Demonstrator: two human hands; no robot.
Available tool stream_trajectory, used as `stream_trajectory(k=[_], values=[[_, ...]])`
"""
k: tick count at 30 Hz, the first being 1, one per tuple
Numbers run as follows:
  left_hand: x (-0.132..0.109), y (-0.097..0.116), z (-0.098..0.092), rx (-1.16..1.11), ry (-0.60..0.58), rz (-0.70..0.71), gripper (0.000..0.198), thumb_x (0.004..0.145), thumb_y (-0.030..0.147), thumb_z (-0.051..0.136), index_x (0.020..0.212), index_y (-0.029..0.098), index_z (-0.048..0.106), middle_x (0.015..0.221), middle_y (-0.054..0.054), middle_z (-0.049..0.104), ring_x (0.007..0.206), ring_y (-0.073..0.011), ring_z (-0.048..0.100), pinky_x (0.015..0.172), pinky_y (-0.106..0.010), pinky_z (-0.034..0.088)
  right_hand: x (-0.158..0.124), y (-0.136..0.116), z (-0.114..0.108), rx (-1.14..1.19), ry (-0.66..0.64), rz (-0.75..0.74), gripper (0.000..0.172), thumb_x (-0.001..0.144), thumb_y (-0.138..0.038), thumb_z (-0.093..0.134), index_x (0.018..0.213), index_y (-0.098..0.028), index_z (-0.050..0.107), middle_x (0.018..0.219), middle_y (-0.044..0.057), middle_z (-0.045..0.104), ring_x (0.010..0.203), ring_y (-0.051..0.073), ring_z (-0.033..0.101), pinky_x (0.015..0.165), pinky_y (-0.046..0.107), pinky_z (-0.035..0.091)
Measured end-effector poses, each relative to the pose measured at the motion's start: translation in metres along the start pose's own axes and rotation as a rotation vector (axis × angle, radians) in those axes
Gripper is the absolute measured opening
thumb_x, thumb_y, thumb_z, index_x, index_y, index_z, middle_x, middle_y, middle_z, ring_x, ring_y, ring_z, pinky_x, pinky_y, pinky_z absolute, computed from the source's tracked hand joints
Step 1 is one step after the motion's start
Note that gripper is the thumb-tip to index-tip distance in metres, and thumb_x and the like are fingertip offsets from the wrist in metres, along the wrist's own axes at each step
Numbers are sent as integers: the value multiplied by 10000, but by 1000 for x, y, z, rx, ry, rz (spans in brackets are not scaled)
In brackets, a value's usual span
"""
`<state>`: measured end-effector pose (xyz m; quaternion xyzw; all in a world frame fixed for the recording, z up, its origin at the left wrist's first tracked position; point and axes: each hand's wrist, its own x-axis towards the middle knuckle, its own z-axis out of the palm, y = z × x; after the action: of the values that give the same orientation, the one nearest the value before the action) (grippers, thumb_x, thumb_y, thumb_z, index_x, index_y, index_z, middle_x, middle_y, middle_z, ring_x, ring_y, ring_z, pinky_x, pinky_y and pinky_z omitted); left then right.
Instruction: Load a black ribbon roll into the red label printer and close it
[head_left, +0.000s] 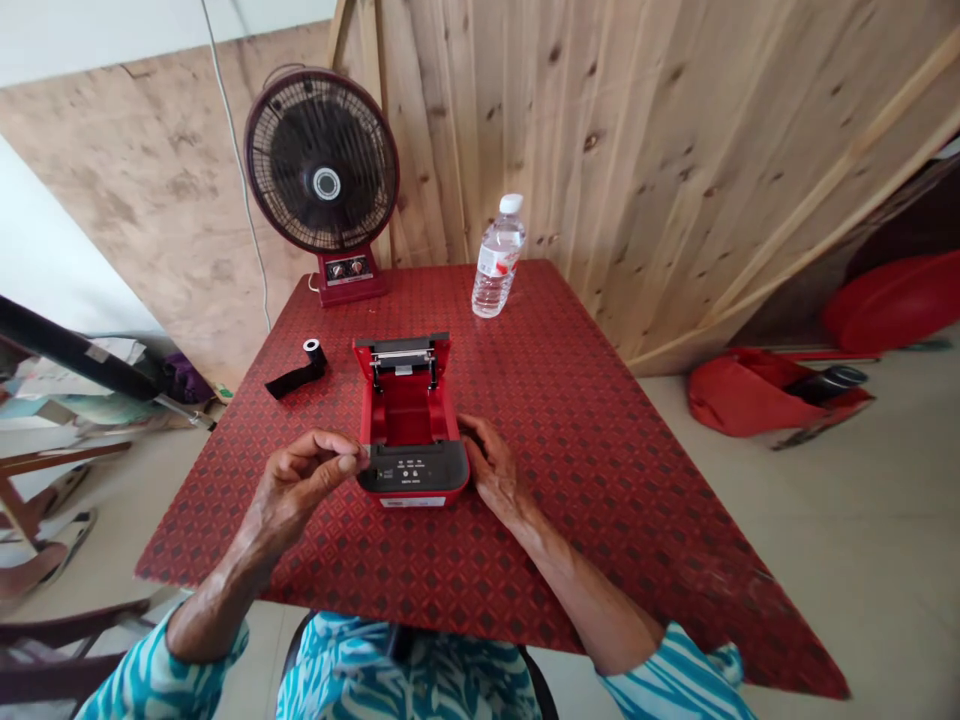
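A small red and black receipt printer sits on the table in front of me with its lid raised. No roll shows in its red compartment. My right hand holds the printer's right side, the fingers partly hidden behind it. At the front left corner is my left hand, thumb and forefinger brought together close to the casing. Whether something small is pinched there cannot be made out. Beyond the left hand, a small black roll stands on end with a loose strip trailing left.
A dark red fan stands at the table's back left. Farther right is a clear water bottle with a white cap. The patterned red table backs onto a wooden wall. A red bag lies on the floor.
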<state>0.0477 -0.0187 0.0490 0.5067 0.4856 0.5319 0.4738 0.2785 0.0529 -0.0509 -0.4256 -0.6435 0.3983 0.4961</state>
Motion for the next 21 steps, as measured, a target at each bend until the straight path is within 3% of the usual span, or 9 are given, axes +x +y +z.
stream_trajectory(k=[4,6,10,15,17,21], values=[[-11,-7,-20,103,123,122,93,801,259,730,845,184,697,799,-24,708,752,-148,655,720,-257,521,-2,-4,-1,-1,-8,9,264,902,-280,438,1088,-233,619,1078,66,676,1038,205,628,934,388,490],[-24,-12,-30,141,115,209,61,829,233,695,873,191,686,779,-21,699,708,-147,647,675,-263,522,-2,-5,-2,-1,-15,19,264,908,-273,431,1091,-237,618,1097,62,671,1053,202,623,942,388,486],[-58,-26,-39,196,-54,277,83,870,160,620,931,194,664,718,-23,676,641,-150,638,592,-262,526,6,1,1,-8,-18,8,271,906,-259,427,1110,-225,602,1094,69,672,1029,201,632,925,399,496],[-85,-49,-29,463,-433,216,179,837,71,625,955,192,684,815,-51,733,738,-169,706,660,-237,572,21,20,7,-48,33,-94,268,897,-258,421,1097,-228,596,1074,64,682,1022,208,633,917,418,503],[-87,-56,-28,525,-471,212,196,836,57,619,965,191,680,836,-46,735,758,-158,709,677,-217,573,24,26,8,-64,42,-113,256,910,-278,424,1101,-241,591,1075,55,684,1018,208,632,911,421,508],[-86,-62,-35,540,-436,235,188,847,70,607,975,195,667,822,-34,727,750,-149,706,670,-211,577,28,31,8,-95,35,-162,248,938,-324,420,1113,-248,579,1077,50,680,997,206,635,899,420,515]])
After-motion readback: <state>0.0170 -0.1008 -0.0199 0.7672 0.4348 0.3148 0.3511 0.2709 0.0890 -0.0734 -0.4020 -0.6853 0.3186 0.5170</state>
